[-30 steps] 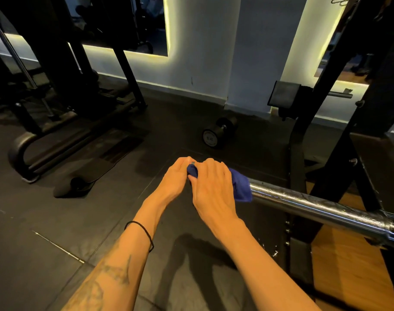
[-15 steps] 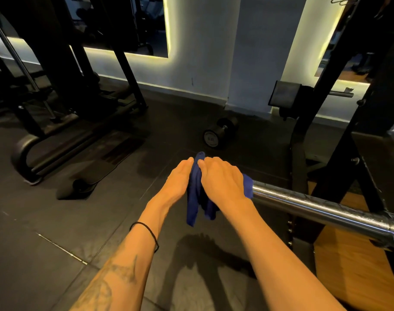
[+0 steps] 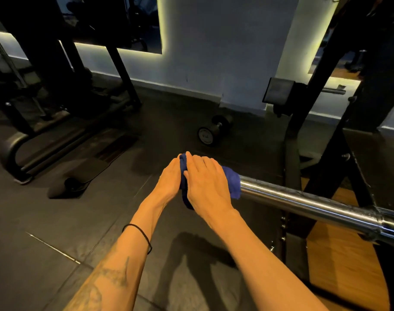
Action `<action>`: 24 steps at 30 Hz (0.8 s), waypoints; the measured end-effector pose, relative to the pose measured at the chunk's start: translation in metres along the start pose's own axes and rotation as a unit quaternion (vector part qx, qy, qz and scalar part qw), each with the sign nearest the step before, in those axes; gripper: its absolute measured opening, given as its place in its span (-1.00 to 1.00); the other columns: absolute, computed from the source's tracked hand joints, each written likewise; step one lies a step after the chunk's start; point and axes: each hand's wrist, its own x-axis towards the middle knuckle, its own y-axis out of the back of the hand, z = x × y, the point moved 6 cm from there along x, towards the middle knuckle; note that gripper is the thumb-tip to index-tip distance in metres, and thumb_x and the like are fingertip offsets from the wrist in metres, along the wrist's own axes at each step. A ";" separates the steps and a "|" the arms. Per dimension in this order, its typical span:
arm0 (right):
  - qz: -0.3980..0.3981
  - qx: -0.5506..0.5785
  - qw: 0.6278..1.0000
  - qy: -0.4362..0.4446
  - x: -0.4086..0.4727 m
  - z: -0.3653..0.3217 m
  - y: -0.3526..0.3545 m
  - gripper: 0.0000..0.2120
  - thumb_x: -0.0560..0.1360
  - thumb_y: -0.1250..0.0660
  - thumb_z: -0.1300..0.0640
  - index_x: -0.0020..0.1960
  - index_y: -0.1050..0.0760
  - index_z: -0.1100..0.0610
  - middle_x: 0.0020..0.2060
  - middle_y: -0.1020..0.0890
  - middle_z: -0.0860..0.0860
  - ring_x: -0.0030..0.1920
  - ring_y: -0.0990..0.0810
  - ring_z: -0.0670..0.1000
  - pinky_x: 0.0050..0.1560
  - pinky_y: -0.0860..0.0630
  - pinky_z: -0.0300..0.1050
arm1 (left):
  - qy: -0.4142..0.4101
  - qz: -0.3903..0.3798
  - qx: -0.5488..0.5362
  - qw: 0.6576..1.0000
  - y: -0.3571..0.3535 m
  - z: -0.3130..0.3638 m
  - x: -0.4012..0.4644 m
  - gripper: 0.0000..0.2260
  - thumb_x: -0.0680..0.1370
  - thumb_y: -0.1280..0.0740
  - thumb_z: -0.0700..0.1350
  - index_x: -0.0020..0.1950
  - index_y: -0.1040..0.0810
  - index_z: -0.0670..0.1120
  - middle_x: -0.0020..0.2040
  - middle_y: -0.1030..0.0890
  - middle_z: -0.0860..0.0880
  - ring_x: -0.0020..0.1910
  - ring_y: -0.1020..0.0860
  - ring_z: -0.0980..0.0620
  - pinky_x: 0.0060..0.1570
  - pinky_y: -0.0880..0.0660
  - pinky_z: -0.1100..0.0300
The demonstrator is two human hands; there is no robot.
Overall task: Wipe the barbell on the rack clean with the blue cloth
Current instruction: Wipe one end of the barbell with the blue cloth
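The chrome barbell (image 3: 308, 204) lies on the black rack (image 3: 321, 140), its sleeve end pointing left toward the middle of the view. The blue cloth (image 3: 233, 179) is wrapped over that end. My right hand (image 3: 206, 186) lies over the cloth on top of the sleeve, fingers curled round it. My left hand (image 3: 170, 179) cups the cloth against the very tip of the bar. A fold of cloth shows between the two hands and hangs a little below them. The bar's tip is hidden by hands and cloth.
A dumbbell (image 3: 214, 130) lies on the dark rubber floor beyond the bar's end. A black machine with a curved base (image 3: 14, 153) stands at the left. Wooden platform boards (image 3: 344, 265) show under the rack at the right. A white wall with lit mirrors runs behind.
The cloth's hanging tail, loose half a second ago, is gathered up between my hands. Both hands stay at the bar's end, the right shifting slightly along the sleeve.
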 end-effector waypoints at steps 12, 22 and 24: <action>-0.043 -0.015 0.996 -0.083 -0.018 0.025 0.010 -0.71 0.57 -0.34 -0.09 0.17 -0.41 0.06 -0.07 -0.52 0.02 -0.06 -0.52 0.06 0.08 -0.43 0.03 | -0.049 -0.062 -0.006 0.997 0.002 0.005 -0.013 -0.64 0.68 -0.03 0.15 0.01 -0.62 0.17 0.00 -0.66 -0.04 0.02 -0.58 -0.04 0.16 -0.48 -0.06; -0.065 -0.009 0.998 -0.018 -0.006 0.024 0.022 -0.56 0.61 -0.23 -0.24 0.31 -0.37 0.04 0.11 -0.54 0.00 0.07 -0.53 0.05 -0.02 -0.42 -0.05 | -0.061 -0.051 0.024 0.997 0.006 0.008 -0.015 -0.66 0.69 -0.01 0.12 0.11 -0.57 0.12 0.09 -0.64 -0.02 0.08 -0.57 -0.02 0.14 -0.46 0.02; -0.075 -0.028 0.995 -0.052 -0.016 0.039 0.023 -0.62 0.61 -0.23 -0.23 0.25 -0.38 0.02 0.06 -0.53 0.00 0.00 -0.50 0.04 0.01 -0.42 -0.05 | -0.079 -0.062 0.015 0.995 0.004 0.010 -0.017 -0.65 0.70 0.00 0.12 0.11 -0.58 0.13 0.05 -0.64 -0.04 0.06 -0.56 -0.02 0.12 -0.45 0.05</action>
